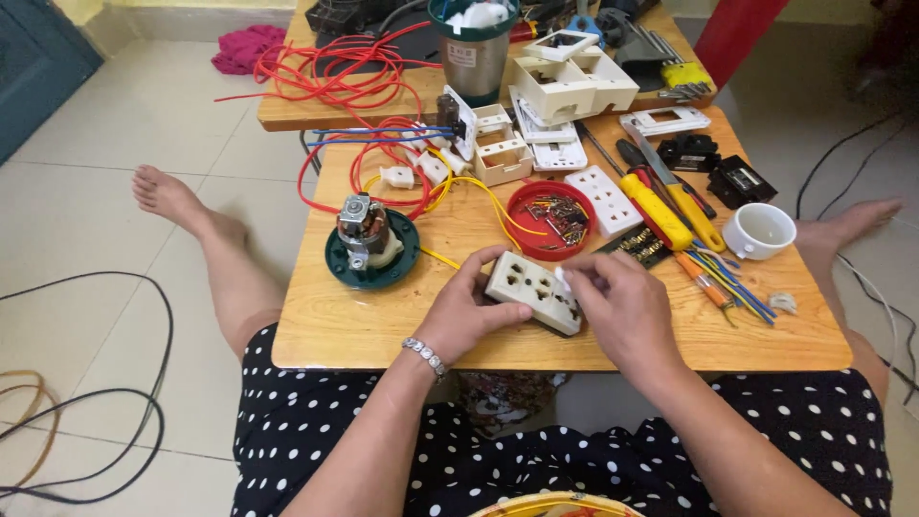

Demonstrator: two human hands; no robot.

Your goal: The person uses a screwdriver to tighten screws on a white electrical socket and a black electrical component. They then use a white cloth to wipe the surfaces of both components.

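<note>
Left hand (466, 308) and right hand (620, 304) both grip white socket block (532, 289), fingers closed; red dish (527, 196) at 12 o'clock.

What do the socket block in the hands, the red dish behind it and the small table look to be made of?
Socket block, held by the left hand and right hand: likely cream moulded plastic, matte, with crisp pin holes. Red dish: probably glossy plastic, judging by its thin, even rim. Table: wood or wood-look laminate, with a grain pattern and a slight sheen; which one is unclear.
</note>
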